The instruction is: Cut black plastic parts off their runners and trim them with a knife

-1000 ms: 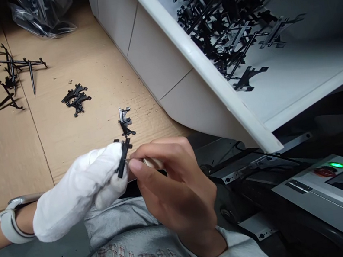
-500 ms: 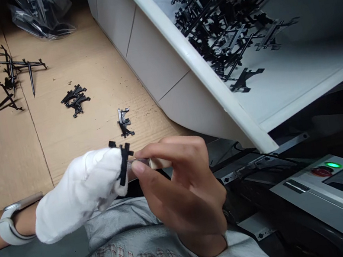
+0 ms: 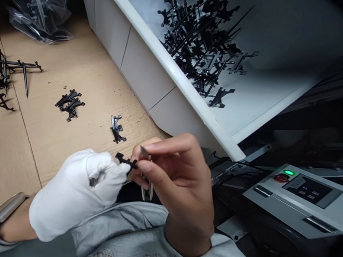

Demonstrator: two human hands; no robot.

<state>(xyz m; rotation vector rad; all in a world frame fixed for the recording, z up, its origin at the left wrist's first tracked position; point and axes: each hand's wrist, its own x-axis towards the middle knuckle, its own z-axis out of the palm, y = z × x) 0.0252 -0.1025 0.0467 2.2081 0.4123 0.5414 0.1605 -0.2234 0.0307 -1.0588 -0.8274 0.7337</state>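
Note:
My left hand (image 3: pixel 79 187), in a white glove, is closed on a small black plastic part (image 3: pixel 126 160) with stubby arms, which sticks out past its fingertips. My bare right hand (image 3: pixel 178 171) grips a utility knife (image 3: pixel 147 190); its pointed metal blade shows between thumb and forefinger, and part of its handle is hidden by the fingers. The right fingertips are close beside the black part; whether they touch it I cannot tell. Just beyond my hands, a pair of similar black pieces (image 3: pixel 117 128) lies on the cardboard.
Several black pieces (image 3: pixel 70 104) lie clustered on the cardboard surface (image 3: pixel 53 152). Thin black sprues (image 3: pixel 4 71) are scattered at the far left, near a clear plastic bag (image 3: pixel 41 18). A white bin (image 3: pixel 178 74) holds heaped black parts (image 3: pixel 202 35). At right stands a control panel (image 3: pixel 314 196).
The black part has turned in my left hand. My right hand has rotated the knife, so its blade now points up. The view has shifted, with the bin appearing further left.

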